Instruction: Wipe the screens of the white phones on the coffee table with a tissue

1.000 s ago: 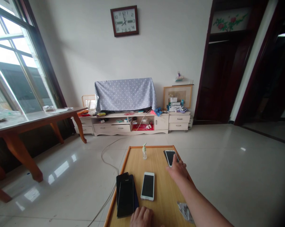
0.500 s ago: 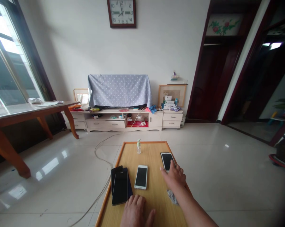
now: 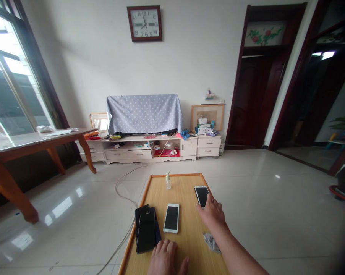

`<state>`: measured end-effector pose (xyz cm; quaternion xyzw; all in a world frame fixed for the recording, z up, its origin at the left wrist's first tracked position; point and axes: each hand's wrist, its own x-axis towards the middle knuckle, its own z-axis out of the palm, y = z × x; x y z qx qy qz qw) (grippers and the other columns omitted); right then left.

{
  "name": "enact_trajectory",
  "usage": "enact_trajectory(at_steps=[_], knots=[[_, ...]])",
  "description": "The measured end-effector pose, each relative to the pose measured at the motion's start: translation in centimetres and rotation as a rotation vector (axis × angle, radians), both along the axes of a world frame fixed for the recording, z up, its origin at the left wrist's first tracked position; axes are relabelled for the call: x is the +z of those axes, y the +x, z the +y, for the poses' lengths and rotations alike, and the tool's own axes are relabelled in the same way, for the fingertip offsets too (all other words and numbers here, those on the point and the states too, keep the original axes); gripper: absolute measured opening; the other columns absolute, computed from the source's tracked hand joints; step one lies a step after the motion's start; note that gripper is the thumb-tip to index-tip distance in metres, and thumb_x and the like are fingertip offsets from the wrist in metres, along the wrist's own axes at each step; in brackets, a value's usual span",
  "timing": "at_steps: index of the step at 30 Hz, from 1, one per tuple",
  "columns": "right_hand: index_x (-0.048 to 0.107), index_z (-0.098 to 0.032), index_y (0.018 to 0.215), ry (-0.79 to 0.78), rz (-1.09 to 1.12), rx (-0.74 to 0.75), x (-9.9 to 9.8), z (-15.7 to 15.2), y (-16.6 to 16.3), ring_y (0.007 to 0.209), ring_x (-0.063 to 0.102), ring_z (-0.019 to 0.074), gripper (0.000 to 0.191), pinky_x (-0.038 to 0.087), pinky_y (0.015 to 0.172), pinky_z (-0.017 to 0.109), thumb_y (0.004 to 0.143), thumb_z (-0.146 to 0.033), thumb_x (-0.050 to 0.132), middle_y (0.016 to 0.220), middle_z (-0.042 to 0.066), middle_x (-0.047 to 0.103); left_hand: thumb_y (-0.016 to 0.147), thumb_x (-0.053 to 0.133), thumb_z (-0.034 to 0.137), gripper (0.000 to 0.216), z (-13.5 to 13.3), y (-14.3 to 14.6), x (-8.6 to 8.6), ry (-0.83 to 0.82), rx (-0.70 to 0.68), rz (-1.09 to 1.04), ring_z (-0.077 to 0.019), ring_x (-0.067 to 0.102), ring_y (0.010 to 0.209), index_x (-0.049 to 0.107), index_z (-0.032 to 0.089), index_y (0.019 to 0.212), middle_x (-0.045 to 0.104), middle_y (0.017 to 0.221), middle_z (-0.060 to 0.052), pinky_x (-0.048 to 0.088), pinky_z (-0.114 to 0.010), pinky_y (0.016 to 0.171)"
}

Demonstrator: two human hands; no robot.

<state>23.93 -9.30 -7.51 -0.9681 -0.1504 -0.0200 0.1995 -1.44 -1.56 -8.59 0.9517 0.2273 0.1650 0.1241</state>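
Right hand [image 3: 214, 214] at near end of white-framed smartphone [image 3: 201, 195], right side of wooden tabletop [image 3: 183, 187]; cannot tell whether fingers grip it. Left hand [image 3: 163, 258] loose, thumb spread, apparently holding nothing, by overlapping dark smartphones [image 3: 146, 231]. Risks: rightward push could tip white-framed smartphone overboard; left-hand nudge could slide the stack

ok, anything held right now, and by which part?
Left hand: nothing visibly held. Right hand is at the near right corner of the farther white phone; grip or mere touch can't be told.
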Motion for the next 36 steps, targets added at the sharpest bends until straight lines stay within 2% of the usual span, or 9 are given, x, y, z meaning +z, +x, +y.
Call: enact_trajectory(at_steps=[5,8,11,14,18,21,23,28,36], knots=[[0.031,-0.018,0.149,0.061,-0.044,-0.014,0.7,-1.3,-0.6,0.124,0.043,0.0367,0.078,0.042,0.093,0.046,0.088,-0.066,0.040,0.142,0.018,0.045,0.085,0.055,0.047,0.025,-0.5,-0.6,2.4,-0.079,-0.024,0.039,-0.0241,0.057,0.093,0.061,0.024,0.090,0.064,0.097,-0.007,0.044,-0.036,0.084],[0.035,-0.018,0.147,0.135,-0.062,-0.060,1.1,-3.2,-0.8,0.127,0.043,0.0347,0.070,0.041,0.095,0.044,0.092,-0.061,0.035,0.145,0.017,0.044,0.086,0.055,0.043,0.021,-0.9,-0.8,3.3,-0.093,-0.010,0.029,-0.0239,0.057,0.095,0.062,0.023,0.091,0.063,0.098,-0.006,0.043,-0.036,0.086],[0.046,-0.020,0.140,0.189,-0.009,-0.065,1.1,-5.9,-1.3,0.125,0.047,0.0325,0.059,0.043,0.094,0.041,0.093,-0.054,0.037,0.139,0.016,0.051,0.086,0.054,0.039,0.018,-1.3,-1.1,3.7,-0.085,-0.007,0.021,-0.0231,0.056,0.096,0.061,0.023,0.092,0.062,0.099,-0.006,0.042,-0.036,0.089],[0.057,-0.025,0.127,0.219,0.080,0.023,0.7,-8.3,-2.9,0.113,0.058,0.0267,0.046,0.046,0.087,0.034,0.093,-0.050,0.039,0.125,0.011,0.063,0.088,0.051,0.037,0.019,-1.6,-1.4,3.7,-0.057,-0.005,0.012,-0.0228,0.055,0.100,0.062,0.023,0.096,0.062,0.103,-0.006,0.042,-0.036,0.093],[0.065,-0.029,0.114,0.235,0.190,0.189,0.0,-10.4,-6.5,0.097,0.065,0.0203,0.038,0.047,0.076,0.027,0.092,-0.049,0.041,0.110,0.003,0.070,0.090,0.047,0.040,0.040,-1.6,-1.5,3.1,-0.018,-0.002,0.019,-0.0255,0.049,0.121,0.058,0.022,0.124,0.058,0.129,-0.008,0.034,-0.040,0.108],[0.066,-0.030,0.115,0.179,0.134,0.254,0.0,-11.2,-9.0,0.100,0.063,0.0219,0.036,0.047,0.079,0.028,0.091,-0.046,0.046,0.112,0.004,0.069,0.090,0.046,0.048,0.059,-1.5,-1.3,2.5,-0.007,-0.002,0.076,-0.0278,0.033,0.141,0.045,0.021,0.142,0.042,0.152,-0.009,0.024,-0.043,0.117],[0.066,-0.030,0.117,0.112,0.055,0.268,0.3,-11.5,-10.1,0.104,0.060,0.0237,0.035,0.046,0.084,0.030,0.089,-0.043,0.049,0.112,0.005,0.068,0.091,0.042,0.053,0.067,-1.6,-1.2,2.2,-0.014,0.010,0.117,-0.0277,0.024,0.146,0.037,0.020,0.148,0.030,0.159,-0.007,0.021,-0.044,0.119],[0.067,-0.030,0.119,0.008,0.010,0.322,1.4,-11.6,-11.5,0.104,0.058,0.0249,0.034,0.043,0.091,0.032,0.089,-0.036,0.051,0.108,0.006,0.068,0.092,0.036,0.056,0.073,-1.9,-1.1,2.3,-0.031,0.039,0.193,-0.0270,0.013,0.151,0.026,0.017,0.153,0.016,0.163,-0.006,0.019,-0.046,0.120],[0.072,-0.027,0.091,-0.004,-0.015,0.403,1.8,-11.2,-12.6,0.099,0.058,0.0217,0.020,0.041,0.089,0.029,0.090,-0.035,0.054,0.099,0.006,0.067,0.092,0.032,0.056,0.070,-2.4,-1.2,2.4,-0.010,0.049,0.212,-0.0272,0.020,0.149,0.032,0.018,0.151,0.026,0.160,-0.006,0.020,-0.047,0.119]])
